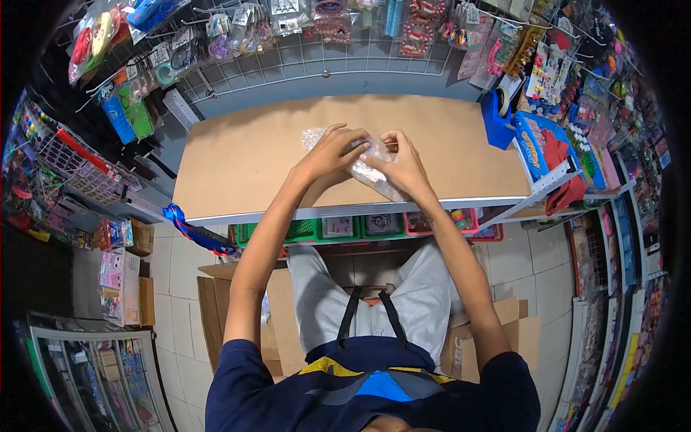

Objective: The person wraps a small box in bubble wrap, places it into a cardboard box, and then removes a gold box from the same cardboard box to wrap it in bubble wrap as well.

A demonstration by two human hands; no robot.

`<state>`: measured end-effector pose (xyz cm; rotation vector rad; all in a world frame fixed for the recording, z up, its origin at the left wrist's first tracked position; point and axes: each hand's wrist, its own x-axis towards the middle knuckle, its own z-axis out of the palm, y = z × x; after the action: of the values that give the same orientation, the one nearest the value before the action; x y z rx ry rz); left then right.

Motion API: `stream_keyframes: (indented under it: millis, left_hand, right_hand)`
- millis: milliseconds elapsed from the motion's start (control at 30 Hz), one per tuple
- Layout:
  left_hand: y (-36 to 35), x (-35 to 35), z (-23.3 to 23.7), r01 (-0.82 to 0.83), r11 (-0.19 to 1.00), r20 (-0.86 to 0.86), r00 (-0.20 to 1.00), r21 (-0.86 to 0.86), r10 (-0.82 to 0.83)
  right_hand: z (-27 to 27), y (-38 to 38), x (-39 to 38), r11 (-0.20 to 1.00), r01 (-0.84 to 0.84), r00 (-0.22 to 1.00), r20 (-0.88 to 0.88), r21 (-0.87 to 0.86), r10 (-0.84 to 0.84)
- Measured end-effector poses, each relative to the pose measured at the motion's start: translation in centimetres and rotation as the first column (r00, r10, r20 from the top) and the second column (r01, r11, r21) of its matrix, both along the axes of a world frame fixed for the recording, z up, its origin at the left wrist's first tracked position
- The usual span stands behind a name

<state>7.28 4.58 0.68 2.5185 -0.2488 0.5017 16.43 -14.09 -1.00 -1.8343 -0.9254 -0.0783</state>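
Note:
A translucent, whitish bubble-wrap bundle (376,164) lies at a slant over the front half of the brown tabletop (252,162). What is inside it cannot be made out. My left hand (335,151) comes over it from the left, with thumb and fingers closed on its upper part. On the other side, my right hand (404,165) pinches the bundle with curled fingers and the thumb along its edge. A textured clear end (312,137) of the wrap pokes out beyond my left hand. Parts of the bundle are hidden under my fingers.
A blue tape dispenser (498,119) stands at the table's right end, near a blue box (536,147) and a red cloth (558,169). Green baskets (302,230) sit under the tabletop. Cardboard boxes (216,302) flank my legs. Packaged trinkets hang on a wire grid (324,68) behind.

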Motion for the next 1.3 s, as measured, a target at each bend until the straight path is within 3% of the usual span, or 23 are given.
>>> stream_keyframes:
  millis: [100, 200, 267, 367, 400, 467, 533, 567, 600, 633, 733, 867, 967, 1067, 1300]
  left_hand:
    - [0.0, 0.3, -0.1, 0.025, 0.999, 0.033, 0.999, -0.028, -0.024]
    - [-0.2, 0.1, 0.2, 0.004, 1.000, 0.071, 0.997, 0.002, -0.004]
    - [-0.6, -0.5, 0.9, -0.057, 0.997, 0.149, 0.988, 0.059, 0.048]
    - [-1.9, -2.1, 1.9, -0.370, 0.926, 0.452, 0.841, 0.077, 0.298]
    - [-2.7, -2.8, 1.9, -0.370, 0.915, 0.461, 0.791, -0.162, 0.402]
    - [-4.7, -4.3, 1.5, -0.297, 0.742, 0.398, 0.693, -0.601, 0.601]
    - [-6.2, -5.7, 0.9, -0.196, 0.525, 0.157, 0.818, -0.828, 0.553]
    - [-7.2, -6.7, 2.2, -0.117, 0.390, 0.064, 0.905, -0.913, 0.420]
    - [-7.8, -7.4, 2.8, -0.063, 0.226, -0.002, 0.966, -0.972, 0.260]
    - [-7.2, -7.1, 1.2, -0.078, 0.139, -0.052, 0.982, -0.987, 0.183]
    - [-8.0, -7.4, 2.8, 0.092, 0.013, 0.093, 0.989, -0.996, 0.116]
    - [-8.3, -7.2, 2.6, 0.079, 0.009, 0.079, 0.988, -0.997, 0.132]
    - [-8.7, -7.1, 2.6, 0.084, 0.005, 0.084, 0.981, -0.996, 0.175]
    - [-8.8, -7.1, 2.2, 0.074, -0.028, 0.067, 0.982, -0.997, 0.177]
    - [-9.2, -7.9, 2.6, 0.059, -0.012, 0.056, 0.989, -0.998, 0.136]
  right_hand:
    - [0.3, 0.1, 1.0, 0.992, -0.113, 0.961, -0.261, -0.063, 0.093]
    - [1.4, 0.1, 1.7, 0.951, -0.262, 0.914, -0.359, -0.162, 0.190]
    - [1.0, 0.3, 1.4, 0.960, -0.278, 0.881, -0.410, -0.040, 0.238]
    - [1.6, -0.2, 0.3, 0.955, -0.248, 0.806, -0.511, 0.165, 0.297]
    - [2.3, -0.6, -0.4, 0.946, -0.223, 0.775, -0.545, 0.235, 0.319]
    - [3.6, -0.8, -1.5, 0.897, -0.174, 0.776, -0.504, 0.407, 0.379]
    - [4.6, -0.9, -3.0, 0.856, -0.160, 0.788, -0.459, 0.492, 0.411]
    - [5.0, -0.9, -3.8, 0.853, -0.170, 0.799, -0.438, 0.494, 0.412]
    - [5.3, -1.1, -4.6, 0.851, -0.179, 0.810, -0.418, 0.493, 0.412]
    - [5.4, -1.2, -5.5, 0.859, -0.234, 0.833, -0.361, 0.456, 0.419]
    - [6.1, -2.1, -7.1, 0.941, -0.209, 0.902, -0.319, 0.267, 0.291]
    - [6.5, -2.7, -7.0, 0.915, -0.176, 0.974, -0.068, 0.362, 0.215]
    - [7.5, -3.5, -7.3, 0.943, -0.183, 0.974, -0.081, 0.276, 0.213]
    - [7.9, -4.0, -6.9, 0.956, -0.185, 0.930, -0.274, 0.228, 0.245]
    - [6.3, -4.0, -6.6, 0.922, -0.193, 0.857, -0.400, 0.337, 0.326]
